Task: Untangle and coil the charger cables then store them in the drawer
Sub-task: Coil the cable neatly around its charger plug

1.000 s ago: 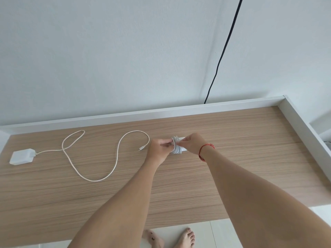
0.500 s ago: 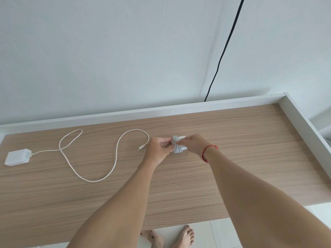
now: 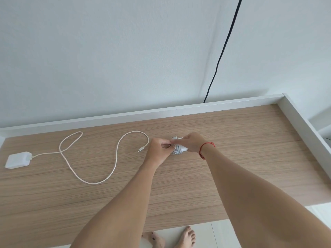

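A small bundle of white cable [image 3: 176,150] was held between both hands just above the wood-grain tabletop [image 3: 250,158], a little right of its middle and nearer the back rail than the front edge. The left hand [image 3: 159,149] was closed in a pinch on the bundle's left side, fingers curled, while the right hand [image 3: 192,143] was laid over the top and right of it with fingers pressed down on the wraps; a red string bracelet [image 3: 206,148] was worn on that wrist. The coils were seen wound around what looked like a white adapter body, its end showing below the right hand; the bundle's long axis ran roughly left to right, tilted slightly toward the front right. Whether the bundle touched the wood could not be told. A second white charger [image 3: 17,160] was lying flat near the left edge of the tabletop, well apart from the hands. Its loose cable [image 3: 114,163] was spread out uncoiled, crossing itself once in a loop toward the back, dipping in a long bend toward the front and arching back so that its plug [image 3: 140,149] pointed down and left, just beside the left hand. A black cord [image 3: 222,51] was seen hanging down the wall behind the back rail, and bare feet [image 3: 186,237] were visible on the floor below the front edge
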Available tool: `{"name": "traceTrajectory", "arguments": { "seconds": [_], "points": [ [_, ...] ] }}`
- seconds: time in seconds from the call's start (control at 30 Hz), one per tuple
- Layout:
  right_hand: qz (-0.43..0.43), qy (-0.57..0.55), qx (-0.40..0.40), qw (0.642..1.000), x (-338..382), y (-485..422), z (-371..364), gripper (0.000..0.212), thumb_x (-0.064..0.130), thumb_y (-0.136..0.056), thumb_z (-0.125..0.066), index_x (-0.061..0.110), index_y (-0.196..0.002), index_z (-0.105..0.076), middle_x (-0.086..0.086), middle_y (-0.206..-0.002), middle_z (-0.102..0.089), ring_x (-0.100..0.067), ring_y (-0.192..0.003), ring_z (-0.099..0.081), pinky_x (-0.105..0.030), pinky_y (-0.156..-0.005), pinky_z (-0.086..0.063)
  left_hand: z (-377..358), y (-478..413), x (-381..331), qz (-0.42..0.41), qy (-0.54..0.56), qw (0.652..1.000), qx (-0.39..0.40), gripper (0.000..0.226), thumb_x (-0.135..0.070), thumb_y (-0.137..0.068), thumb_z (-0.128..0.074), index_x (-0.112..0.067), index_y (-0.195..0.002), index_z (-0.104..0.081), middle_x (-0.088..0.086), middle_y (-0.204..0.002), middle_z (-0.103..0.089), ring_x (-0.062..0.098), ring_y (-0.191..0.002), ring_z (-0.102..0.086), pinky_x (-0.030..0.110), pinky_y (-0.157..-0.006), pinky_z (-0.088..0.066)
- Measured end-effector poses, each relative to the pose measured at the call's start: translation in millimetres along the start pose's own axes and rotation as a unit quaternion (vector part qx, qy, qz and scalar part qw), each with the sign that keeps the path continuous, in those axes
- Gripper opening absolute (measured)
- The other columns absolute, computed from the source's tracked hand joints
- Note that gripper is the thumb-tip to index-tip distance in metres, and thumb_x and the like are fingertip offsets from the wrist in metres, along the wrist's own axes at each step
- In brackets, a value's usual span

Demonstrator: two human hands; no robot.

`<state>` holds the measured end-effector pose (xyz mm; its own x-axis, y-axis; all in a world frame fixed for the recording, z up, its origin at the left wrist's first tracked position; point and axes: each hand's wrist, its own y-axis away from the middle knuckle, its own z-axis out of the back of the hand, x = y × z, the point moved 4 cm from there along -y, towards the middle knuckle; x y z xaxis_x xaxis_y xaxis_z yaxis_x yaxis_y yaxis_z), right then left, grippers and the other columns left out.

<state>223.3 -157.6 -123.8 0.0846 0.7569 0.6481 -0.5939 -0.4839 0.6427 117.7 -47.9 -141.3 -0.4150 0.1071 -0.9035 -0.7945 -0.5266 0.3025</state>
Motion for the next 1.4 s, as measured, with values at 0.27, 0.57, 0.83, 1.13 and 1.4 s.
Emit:
{"name": "traceTrajectory", "arguments": {
  "seconds": [0.27,0.57,0.83,1.13,1.4],
  "points": [
    [0.02,0.071,-0.011,0.997,8,-3,0,0.059,0.039,-0.08,-0.071,0.019,-0.047,-0.027,0.004,-0.048,-0.026,-0.015,-0.047,-0.025,-0.026,-0.049,-0.022,2,2,-3,0.001,-0.007,1.0,-0.007,0.013,-0.002,-0.079,-0.073,-0.006,-0.091,-0.076,0.007,-0.088,-0.076,0.016,-0.083,-0.073,0.039,-0.083,-0.059],
    [0.04,0.158,-0.053,0.985,16,4,-4,0.048,0.034,-0.086,-0.059,0.014,-0.052,-0.034,0.001,-0.052,-0.034,-0.015,-0.046,-0.03,-0.027,-0.045,-0.023,-5,5,-3,0.003,-0.109,0.994,-0.006,0.002,-0.016,-0.086,-0.068,-0.015,-0.086,-0.066,-0.001,-0.087,-0.071,0.013,-0.086,-0.068,0.025,-0.081,-0.054],
    [0.058,0.131,-0.116,0.983,12,1,-4,0.048,0.029,-0.085,-0.062,0.013,-0.051,-0.032,0.001,-0.051,-0.031,-0.015,-0.047,-0.027,-0.025,-0.045,-0.02,-6,1,-5,0.012,-0.083,0.996,-0.036,0.014,-0.021,-0.087,-0.067,-0.016,-0.099,-0.064,-0.008,-0.1,-0.07,0.005,-0.098,-0.064,0.02,-0.085,-0.049],
    [0.073,-0.065,-0.11,0.989,-9,-2,4,0.024,0.026,-0.082,-0.063,0.024,-0.105,-0.06,-0.007,-0.111,-0.066,-0.027,-0.103,-0.064,-0.047,-0.087,-0.055,-12,9,-10,0.072,0.065,0.995,-0.017,0.042,-0.039,-0.085,-0.071,-0.026,-0.123,-0.059,-0.012,-0.115,-0.066,0.0,-0.103,-0.061,0.018,-0.081,-0.047],
    [0.06,-0.27,-0.088,0.957,-20,8,12,0.032,0.007,-0.088,-0.053,0.026,-0.076,-0.075,-0.006,-0.088,-0.073,-0.03,-0.09,-0.071,-0.044,-0.081,-0.059,-25,-5,-21,0.141,0.232,0.961,-0.042,0.028,-0.031,-0.099,-0.051,-0.012,-0.111,-0.068,0.001,-0.112,-0.07,0.019,-0.097,-0.069,0.034,-0.077,-0.059]
  ]
}}
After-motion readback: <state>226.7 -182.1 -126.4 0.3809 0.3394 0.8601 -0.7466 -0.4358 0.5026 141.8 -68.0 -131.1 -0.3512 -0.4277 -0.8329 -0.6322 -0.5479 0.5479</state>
